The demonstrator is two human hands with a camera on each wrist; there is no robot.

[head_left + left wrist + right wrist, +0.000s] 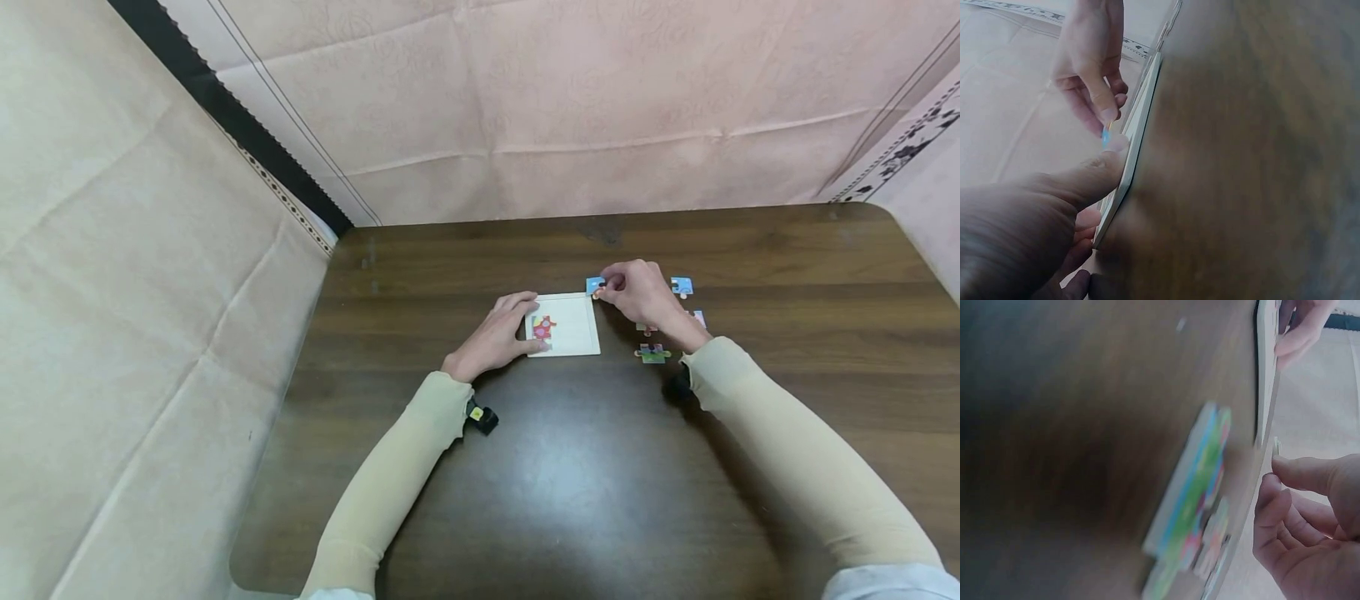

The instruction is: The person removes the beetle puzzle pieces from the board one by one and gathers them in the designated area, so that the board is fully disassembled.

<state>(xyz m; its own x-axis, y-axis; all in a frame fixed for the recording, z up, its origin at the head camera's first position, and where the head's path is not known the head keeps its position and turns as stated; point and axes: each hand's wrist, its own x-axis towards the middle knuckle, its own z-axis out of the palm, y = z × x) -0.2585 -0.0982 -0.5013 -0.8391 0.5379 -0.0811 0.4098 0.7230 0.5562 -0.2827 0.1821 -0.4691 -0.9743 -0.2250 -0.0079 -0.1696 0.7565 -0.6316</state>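
A white puzzle tray [576, 332] lies on the table with one red and yellow puzzle piece [543, 327] in its left part. My left hand [495, 335] grips the tray's left side, thumb at the near edge and fingers toward the far corner. At the tray's far right corner, my right hand [642, 292] pinches a blue puzzle piece [592, 285] between thumb and fingertips. The left wrist view shows this blue piece [1106, 136] held tilted, close to the left thumb in that view. How far it is above the tray I cannot tell.
To the right of the tray lie several loose pieces: a blue one [682, 286] at the back, a green one [652, 354] in front, others partly hidden by the right wrist. The brown wooden table [570, 483] ends at a cloth-covered wall [600, 108].
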